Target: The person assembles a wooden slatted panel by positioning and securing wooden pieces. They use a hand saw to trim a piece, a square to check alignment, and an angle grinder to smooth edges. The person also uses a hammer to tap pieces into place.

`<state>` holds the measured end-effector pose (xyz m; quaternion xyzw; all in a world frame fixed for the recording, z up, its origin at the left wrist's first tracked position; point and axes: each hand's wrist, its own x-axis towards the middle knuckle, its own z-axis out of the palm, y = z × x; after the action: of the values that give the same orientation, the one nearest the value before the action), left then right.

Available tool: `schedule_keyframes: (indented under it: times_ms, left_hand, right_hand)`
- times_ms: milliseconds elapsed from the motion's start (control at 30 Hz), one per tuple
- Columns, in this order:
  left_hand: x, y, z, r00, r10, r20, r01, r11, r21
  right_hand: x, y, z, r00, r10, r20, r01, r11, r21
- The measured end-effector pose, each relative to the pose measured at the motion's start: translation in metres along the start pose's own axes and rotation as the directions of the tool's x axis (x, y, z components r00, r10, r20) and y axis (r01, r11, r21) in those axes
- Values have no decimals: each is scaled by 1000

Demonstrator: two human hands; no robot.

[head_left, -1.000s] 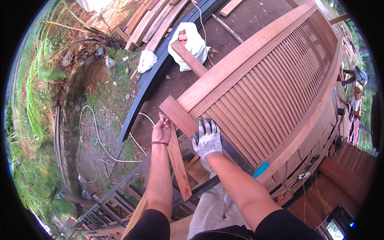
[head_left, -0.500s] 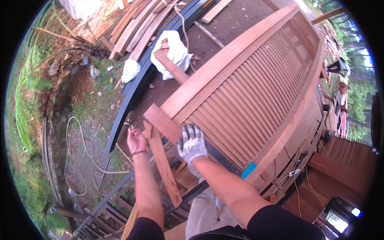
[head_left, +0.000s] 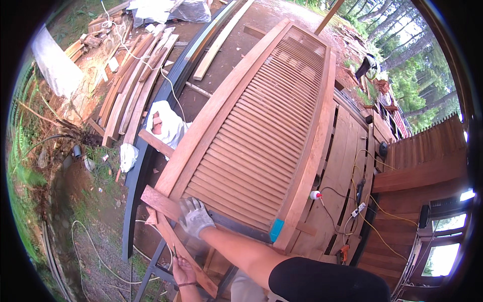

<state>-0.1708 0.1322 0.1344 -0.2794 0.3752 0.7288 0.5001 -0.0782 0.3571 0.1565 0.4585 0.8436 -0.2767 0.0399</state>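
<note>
My right hand (head_left: 195, 217), in a grey-white work glove, lies with fingers spread at the near left corner of a long louvered wooden panel (head_left: 256, 126), beside a short board (head_left: 160, 202) set across its end. Low in the view, my bare left hand (head_left: 184, 272) is closed, palm up, with a thin dark item at its fingertips, too small to name. It is beside a narrow wooden strip (head_left: 183, 249) that slants down from the short board. A teal block (head_left: 276, 230) sits at the panel's near right corner.
Dark metal beams (head_left: 136, 186) and a white sack (head_left: 168, 123) lie left of the panel, near stacked planks (head_left: 133, 90). On the right deck (head_left: 337, 166) are a white power strip (head_left: 358, 209), cords, an orange tool (head_left: 343, 254) and a bottle with a red tip (head_left: 315, 195).
The view has shifted, showing more of the panel's far end. My left hand has drawn back toward me, down beside the slanting strip. My right hand stays at the panel's near corner.
</note>
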Motion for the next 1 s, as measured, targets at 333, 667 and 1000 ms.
schedule_keyframes:
  times_ms: [333,667,1000]
  left_hand:
    - [-86,-63,-3,994,-103,20,87,917,388]
    - [-181,-201,-31,801,-592,-88,491,567,661]
    - [-230,-311,-8,684,-724,-91,369,235,899]
  right_hand:
    - [-177,38,15,965,35,-259,141,762,632]
    - [-405,109,44,928,369,51,-168,293,941]
    - [-511,192,-2,829,549,103,-86,-57,995]
